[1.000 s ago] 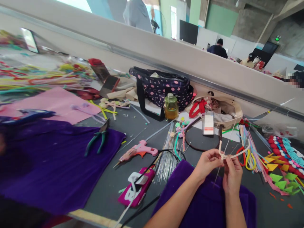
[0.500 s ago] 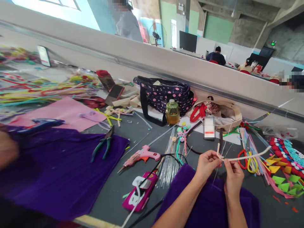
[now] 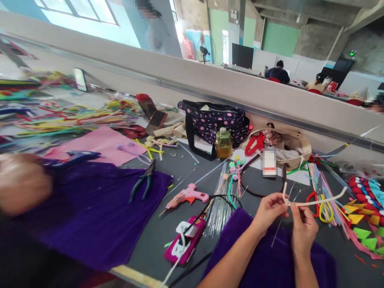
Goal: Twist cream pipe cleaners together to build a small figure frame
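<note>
Both my hands pinch a cream pipe cleaner (image 3: 318, 201) above a purple cloth (image 3: 270, 256) at the table's near right. My left hand (image 3: 268, 212) grips it near its upturned left end. My right hand (image 3: 304, 226) holds it just to the right, and the long end runs out rightwards, curving up. A thin wire (image 3: 277, 234) hangs down between the two hands.
A pink glue gun (image 3: 187, 197), a pink phone (image 3: 186, 240), green pliers (image 3: 143, 185) on a large purple cloth (image 3: 90, 212), a polka-dot bag (image 3: 214, 120), a jar (image 3: 223, 143), bundled sticks, and felt shapes (image 3: 363, 224) crowd the grey table. A blurred person's hand (image 3: 22, 182) is at left.
The view has shifted, so everything sits further right and lower. My hands have turned the pipe cleaner a little; its long end reaches further right. The blurred hand at left has come into view.
</note>
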